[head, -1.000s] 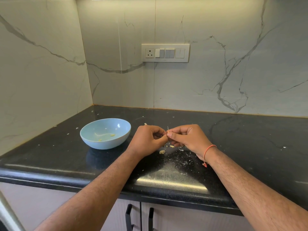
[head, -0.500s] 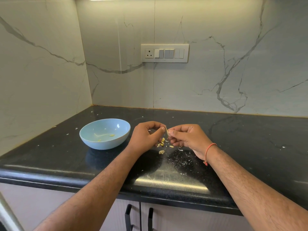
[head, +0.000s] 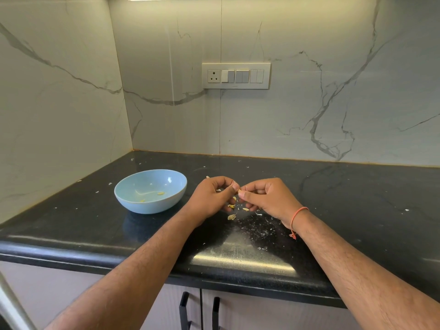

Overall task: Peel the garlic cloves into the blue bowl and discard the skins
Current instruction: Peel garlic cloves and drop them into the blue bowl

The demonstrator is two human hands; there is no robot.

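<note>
Mid-peel: my left hand and right hand pinch one garlic clove at frame centre; next I strip its skin, then drop it into the blue bowl.

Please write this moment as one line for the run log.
step: peeling | left hand and right hand: both pinch garlic clove | blue bowl: left of hands, few bits inside | skins: on counter

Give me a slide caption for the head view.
Both hands peel a garlic clove beside the blue bowl.

White grey-veined marble walls meet a glossy black stone countertop — cream switch panel, strip light overhead.
</note>
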